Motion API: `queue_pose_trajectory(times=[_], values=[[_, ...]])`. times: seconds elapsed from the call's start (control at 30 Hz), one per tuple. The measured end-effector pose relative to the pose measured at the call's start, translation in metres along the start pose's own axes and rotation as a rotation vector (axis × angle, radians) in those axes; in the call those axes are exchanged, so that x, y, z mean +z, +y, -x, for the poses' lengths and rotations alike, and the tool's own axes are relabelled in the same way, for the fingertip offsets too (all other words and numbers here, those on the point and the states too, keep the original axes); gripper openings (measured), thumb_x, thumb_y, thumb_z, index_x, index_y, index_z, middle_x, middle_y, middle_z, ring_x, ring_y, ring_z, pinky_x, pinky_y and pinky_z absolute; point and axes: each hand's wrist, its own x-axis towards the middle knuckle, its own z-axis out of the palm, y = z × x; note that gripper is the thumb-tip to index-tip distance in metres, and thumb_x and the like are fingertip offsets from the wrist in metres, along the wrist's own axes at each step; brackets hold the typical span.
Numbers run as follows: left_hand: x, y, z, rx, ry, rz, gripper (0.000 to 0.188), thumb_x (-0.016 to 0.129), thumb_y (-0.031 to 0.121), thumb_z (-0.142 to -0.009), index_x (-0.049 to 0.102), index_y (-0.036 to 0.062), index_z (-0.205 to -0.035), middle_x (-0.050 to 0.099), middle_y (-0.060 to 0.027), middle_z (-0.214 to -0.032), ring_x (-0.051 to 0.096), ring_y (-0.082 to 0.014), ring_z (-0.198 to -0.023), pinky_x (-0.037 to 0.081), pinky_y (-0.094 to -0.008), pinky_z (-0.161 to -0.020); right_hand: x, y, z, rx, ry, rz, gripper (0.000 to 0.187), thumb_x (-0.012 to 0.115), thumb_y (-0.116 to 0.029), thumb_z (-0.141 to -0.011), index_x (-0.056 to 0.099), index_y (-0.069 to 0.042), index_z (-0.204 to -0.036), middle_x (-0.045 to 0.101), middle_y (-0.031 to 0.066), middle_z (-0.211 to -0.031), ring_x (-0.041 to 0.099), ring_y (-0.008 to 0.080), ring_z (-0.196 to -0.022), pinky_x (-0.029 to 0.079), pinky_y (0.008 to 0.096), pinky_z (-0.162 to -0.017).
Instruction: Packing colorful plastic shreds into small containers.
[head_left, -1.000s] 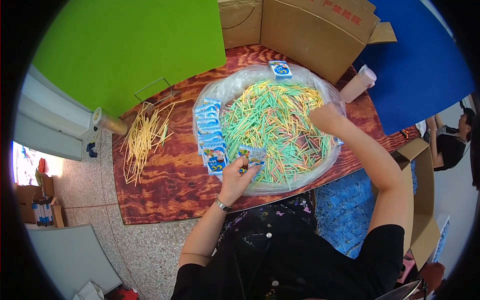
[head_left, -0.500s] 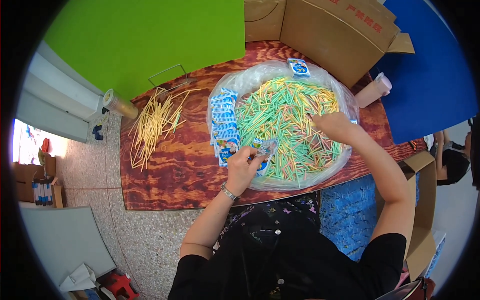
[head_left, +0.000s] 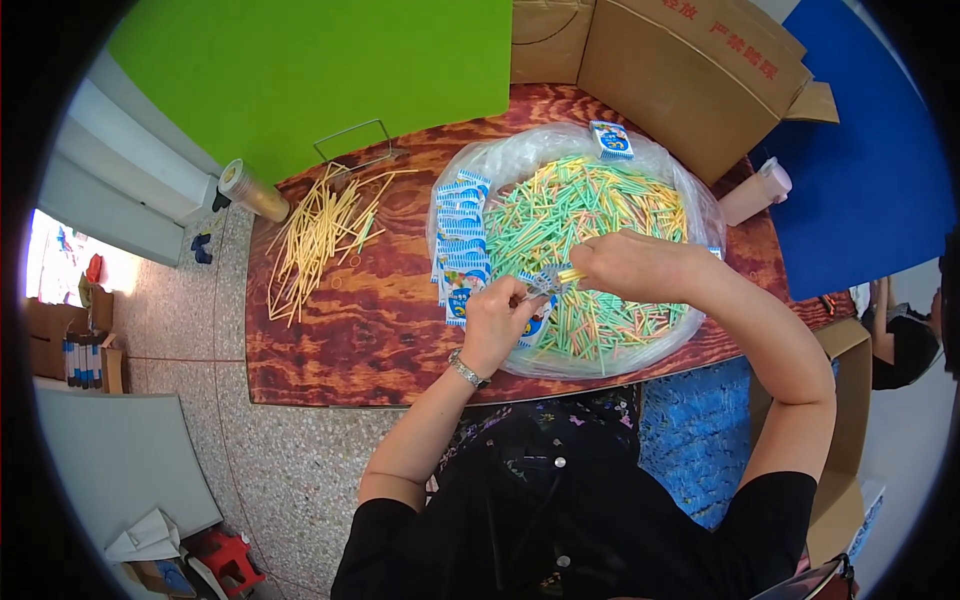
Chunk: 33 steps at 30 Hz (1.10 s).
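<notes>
A large clear plastic bag [head_left: 702, 185], its sides rolled out wide, holds a heap of short thin sticks [head_left: 560, 220] in green, yellow and pink. At the heap's near left, my left hand [head_left: 492, 325] pinches a small blue-and-white printed packet [head_left: 545, 280] with a clear upper end. My right hand [head_left: 630, 266] has its fingers closed on a few yellowish short sticks [head_left: 570, 275], held against the packet's clear end. Left of the heap lies an overlapping row of similar flat packets [head_left: 460, 225]. One more packet [head_left: 611, 140] rests on the bag's far rim.
Long yellow sticks [head_left: 325, 240] lie loose at the table's left, beside a clear tub [head_left: 252, 190] and a metal wire stand [head_left: 355, 145]. Cardboard boxes [head_left: 690, 85] stand behind, a pink bottle [head_left: 757, 195] at right. Another person [head_left: 900, 335] is at the far right.
My right hand has moved left from the heap to the packet, bringing a few short sticks. My left hand still holds the packet. The whole view has shifted slightly.
</notes>
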Motion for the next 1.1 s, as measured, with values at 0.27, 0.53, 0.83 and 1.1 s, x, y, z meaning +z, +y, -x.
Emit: queue_pose_trajectory(times=[0.27, 0.53, 0.83, 1.1], values=[[-0.002, 0.001, 0.004, 0.051, 0.032, -0.026, 0.020, 0.076, 0.009, -0.075, 0.058, 0.0012, -0.076, 0.062, -0.0097, -0.067, 0.061, -0.0205, -0.057, 0.046, -0.0311, -0.052, -0.002, -0.009, -0.012, 0.088, -0.092, 0.149, 0.021, 0.060, -0.017, -0.087, 0.059, 0.004, -0.090, 0.066, 0.0205, -0.084, 0.066, 0.0361, -0.086, 0.053, 0.0431, -0.070], [0.004, 0.001, 0.000, 0.196, 0.049, -0.109, 0.020, 0.077, 0.011, -0.074, 0.063, 0.0026, -0.085, 0.063, -0.0096, -0.074, 0.061, -0.0242, -0.063, 0.047, -0.0339, -0.056, 0.005, -0.029, -0.021, 0.004, -0.066, 0.409, 0.012, 0.060, -0.008, -0.081, 0.064, 0.003, -0.084, 0.064, 0.0165, -0.084, 0.065, 0.0328, -0.085, 0.054, 0.0412, -0.071], [0.000, -0.004, 0.000, 0.092, -0.032, 0.186, 0.026, 0.078, 0.007, -0.075, 0.064, 0.0017, -0.097, 0.065, -0.0079, -0.081, 0.066, -0.0166, -0.067, 0.051, -0.0260, -0.057, -0.002, 0.007, 0.010, -0.016, 0.370, 0.024, 0.042, 0.069, -0.012, -0.080, 0.055, -0.007, -0.120, 0.060, 0.0165, -0.096, 0.063, 0.0350, -0.083, 0.051, 0.0436, -0.073], [-0.009, 0.002, 0.003, 0.235, 0.042, 0.107, 0.037, 0.078, 0.007, -0.073, 0.063, 0.0017, -0.106, 0.065, -0.0110, -0.088, 0.066, -0.0216, -0.072, 0.052, -0.0282, -0.062, 0.048, -0.010, -0.009, -0.250, 0.532, -0.106, 0.029, 0.069, -0.010, -0.078, 0.062, -0.010, -0.107, 0.061, 0.0087, -0.085, 0.063, 0.0294, -0.083, 0.052, 0.0390, -0.071]])
